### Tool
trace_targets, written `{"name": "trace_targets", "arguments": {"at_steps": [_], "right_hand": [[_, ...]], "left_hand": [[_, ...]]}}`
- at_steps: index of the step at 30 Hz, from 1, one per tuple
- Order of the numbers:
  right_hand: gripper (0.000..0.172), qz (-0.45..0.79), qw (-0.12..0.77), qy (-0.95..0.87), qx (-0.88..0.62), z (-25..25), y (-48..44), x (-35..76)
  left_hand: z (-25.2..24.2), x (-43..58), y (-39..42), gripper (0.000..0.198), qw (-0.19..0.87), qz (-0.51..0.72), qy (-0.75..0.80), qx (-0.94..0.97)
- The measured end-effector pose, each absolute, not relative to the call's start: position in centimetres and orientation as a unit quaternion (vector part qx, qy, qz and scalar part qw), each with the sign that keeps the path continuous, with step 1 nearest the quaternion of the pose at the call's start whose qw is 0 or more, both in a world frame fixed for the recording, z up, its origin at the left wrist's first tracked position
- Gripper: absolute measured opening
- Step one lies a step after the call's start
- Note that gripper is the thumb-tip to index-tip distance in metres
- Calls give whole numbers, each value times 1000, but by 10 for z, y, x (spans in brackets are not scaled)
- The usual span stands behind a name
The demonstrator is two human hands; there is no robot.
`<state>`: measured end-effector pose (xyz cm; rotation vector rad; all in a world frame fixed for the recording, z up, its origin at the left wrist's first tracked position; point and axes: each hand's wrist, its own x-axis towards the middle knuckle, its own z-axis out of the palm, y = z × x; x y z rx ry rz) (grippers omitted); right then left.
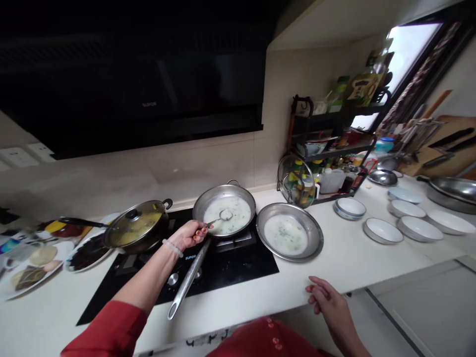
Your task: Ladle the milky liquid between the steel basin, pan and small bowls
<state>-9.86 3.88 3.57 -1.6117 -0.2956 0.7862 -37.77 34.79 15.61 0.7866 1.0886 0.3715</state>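
Note:
My left hand [191,234] is closed round the handle of a metal spoon [225,214]. The spoon's bowl dips into white soup with green flecks in a long-handled steel pan [198,202], which stands on the black gas hob [238,272]. To the right, a wide steel basin [317,243] on the worktop contains similar white, green-flecked liquid. My right hand [327,300] hovers by the worktop's front edge, below the basin. Its fingers are loosely bent and apart, holding nothing.
A lidded dark pan [137,228] with yellowish food sits on the left burner. Plates of food [91,252] lie farther left. Several bowls [383,231] stand at right, before a spice rack [336,148] and a leaning glass lid [296,179]. The range hood [148,74] hangs overhead.

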Motion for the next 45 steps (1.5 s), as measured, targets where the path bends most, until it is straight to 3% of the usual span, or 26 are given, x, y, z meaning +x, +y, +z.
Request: {"name": "trace_targets", "arguments": {"at_steps": [17,31,38,45], "right_hand": [[38,420,612,-150,-653,6,32,-21],[37,501,664,-64,-551,-8,69,-19],[24,495,681,-7,-540,-5,101,-42],[23,468,682,15,-562,-5,107,-48]], "left_hand": [[180,-351,279,17,793,272,490,240],[186,-305,246,16,825,179,427,324],[158,-268,232,8,789,89,396,461],[126,-249,217,11,613,107,402,672]]}}
